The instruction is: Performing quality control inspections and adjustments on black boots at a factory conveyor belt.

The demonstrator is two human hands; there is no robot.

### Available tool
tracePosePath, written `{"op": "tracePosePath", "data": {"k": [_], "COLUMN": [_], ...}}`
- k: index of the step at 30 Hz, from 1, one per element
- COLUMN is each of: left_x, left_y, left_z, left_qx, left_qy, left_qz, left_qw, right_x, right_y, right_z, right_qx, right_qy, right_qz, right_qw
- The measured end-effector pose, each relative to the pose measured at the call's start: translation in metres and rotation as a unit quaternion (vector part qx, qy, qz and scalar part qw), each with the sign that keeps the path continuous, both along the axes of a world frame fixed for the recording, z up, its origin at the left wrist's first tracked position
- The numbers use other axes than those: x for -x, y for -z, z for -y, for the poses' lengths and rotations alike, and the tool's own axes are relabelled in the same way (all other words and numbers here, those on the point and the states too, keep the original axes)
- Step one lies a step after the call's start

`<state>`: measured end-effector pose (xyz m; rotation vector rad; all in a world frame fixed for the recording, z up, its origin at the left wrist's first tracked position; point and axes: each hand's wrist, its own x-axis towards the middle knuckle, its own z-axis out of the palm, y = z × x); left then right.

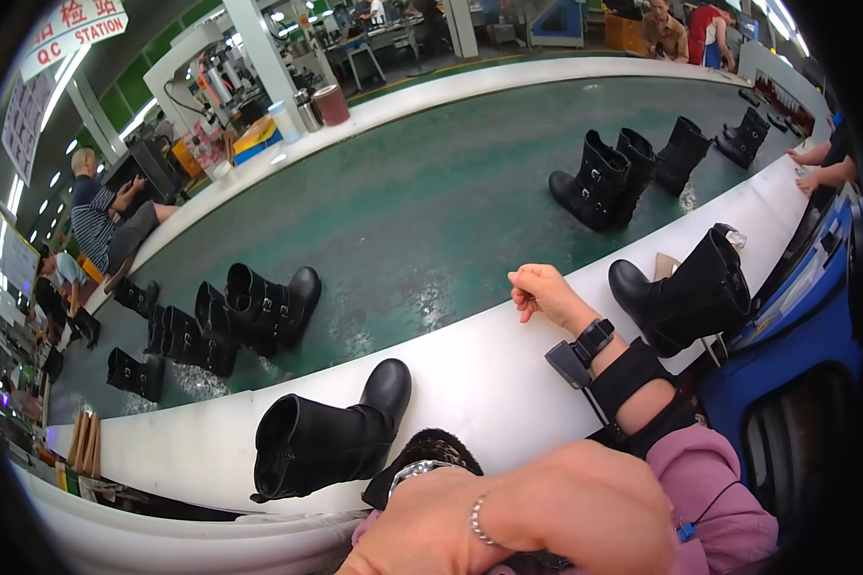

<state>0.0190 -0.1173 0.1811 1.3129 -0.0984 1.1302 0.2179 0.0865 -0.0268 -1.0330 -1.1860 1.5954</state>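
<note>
My left hand [571, 503] is large and blurred, close to the camera at the lower middle. A thin chain crosses it, and its fingers are hidden. My right hand [542, 292] hovers by the white ledge with curled, closed fingers; anything inside them is hidden. A black strapped device [582, 355] sits on that wrist. To the right, a black boot [686, 297] lies tilted on the ledge, apart from the hand. Another black boot [331, 441] lies on its side left of centre, shaft opening to the left, near my left arm.
Beyond the white ledge [479, 355] runs a green conveyor belt [403, 211]. Black buckled boots stand on it at the left [264, 307] and right [599, 182]. A worker's hands [810, 168] are at the far right. A blue chair or crate [786, 335] stands near my right elbow.
</note>
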Motion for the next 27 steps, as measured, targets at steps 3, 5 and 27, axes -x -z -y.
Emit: {"op": "tracePosePath", "data": {"k": [3,5,27], "left_x": [0.010,0.014,0.039], "left_y": [-0.004,-0.008,-0.011], "left_z": [0.003,0.004,0.005], "left_qx": [0.001,-0.008,0.095], "left_qy": [0.003,0.004,0.010], "left_qz": [-0.005,-0.008,-0.073], "left_qw": [1.000,1.000,0.993], "right_x": [-0.006,0.001,-0.002], "right_y": [-0.004,-0.004,-0.006], "right_z": [0.004,0.007,0.006], "right_qx": [-0.013,-0.005,-0.015], "right_qy": [0.001,-0.004,-0.008], "right_qz": [0.015,0.008,0.030], "right_qw": [1.000,1.000,0.999]}}
